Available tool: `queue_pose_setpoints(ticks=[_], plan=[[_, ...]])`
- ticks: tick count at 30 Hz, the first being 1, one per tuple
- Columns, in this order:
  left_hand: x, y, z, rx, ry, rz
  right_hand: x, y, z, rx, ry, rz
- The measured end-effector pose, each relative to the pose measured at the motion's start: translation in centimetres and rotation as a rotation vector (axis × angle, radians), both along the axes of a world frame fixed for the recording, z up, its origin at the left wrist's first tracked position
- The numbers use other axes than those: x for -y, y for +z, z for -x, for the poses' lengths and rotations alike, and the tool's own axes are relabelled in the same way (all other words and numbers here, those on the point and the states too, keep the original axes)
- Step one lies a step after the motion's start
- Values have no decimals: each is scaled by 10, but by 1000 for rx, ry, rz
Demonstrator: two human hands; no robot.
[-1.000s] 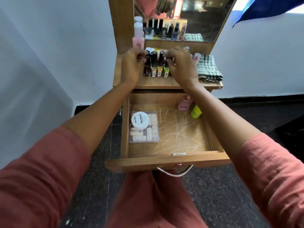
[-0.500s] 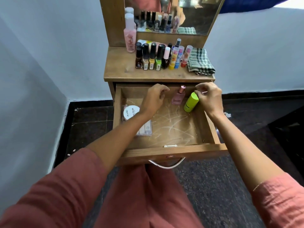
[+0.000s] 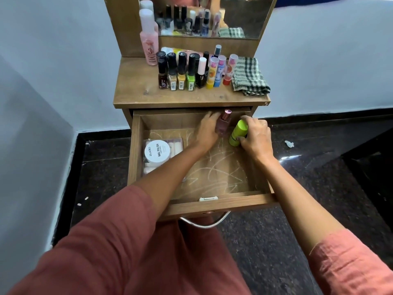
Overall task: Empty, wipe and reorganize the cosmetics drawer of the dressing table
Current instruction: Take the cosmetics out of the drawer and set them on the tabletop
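— Both hands have closed in since half a second ago: the left hand (image 3: 207, 133), which hovered mid-drawer, is now wrapped round the mauve-pink glass bottle with the rosy cap (image 3: 223, 124), and the right hand (image 3: 254, 137) has tightened on the lime-green plastic tube (image 3: 238, 133).

— Start near the front for me!

— Front edge of the open wooden drawer (image 3: 212, 206), curved metal handle (image 3: 204, 223) below it. Scribbled base, bare through the middle. Against the left wall, a clear plastic case of pale items (image 3: 176, 145) with a round white tub labelled nail polish (image 3: 157, 151) on top.

— And the grips?

— At the drawer's back right corner. Left fingers curled about the mauve bottle, which stands upright; right thumb and fingers pinching the green tube, tilted. Whether either has left the base, I cannot tell.

— Further back?

— On the wooden tabletop (image 3: 136, 92), a row of nail polish bottles (image 3: 180, 71) along the middle, patterned lip balm sticks (image 3: 219, 70) just beside them, a green-checked folded cloth (image 3: 249, 77) at the right edge, a tall pink bottle (image 3: 149, 39) at the back left, mirror (image 3: 240, 15) behind.
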State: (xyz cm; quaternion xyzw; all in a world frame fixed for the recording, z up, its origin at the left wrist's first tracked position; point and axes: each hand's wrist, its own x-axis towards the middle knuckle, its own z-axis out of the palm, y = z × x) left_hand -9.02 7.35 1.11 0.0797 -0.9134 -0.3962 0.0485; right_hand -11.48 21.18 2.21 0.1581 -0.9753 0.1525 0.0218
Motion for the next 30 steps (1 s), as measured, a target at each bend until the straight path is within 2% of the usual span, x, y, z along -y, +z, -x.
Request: queue_pose_setpoints(ticks=[5, 17, 20, 24, 30], plan=[[-5, -2, 7, 26, 32, 36, -1, -2, 2, -2, 0, 37], [-5, 6, -19, -13, 58, -118, 1, 2, -12, -46, 11, 192], [3, 10, -31, -77, 55, -97, 4, 11, -16, -56, 13, 247], [18, 29, -40, -143, 79, -69, 10, 35, -21, -4, 47, 419], [40, 74, -34, -276, 118, -44, 28, 71, -17, -39, 74, 452]])
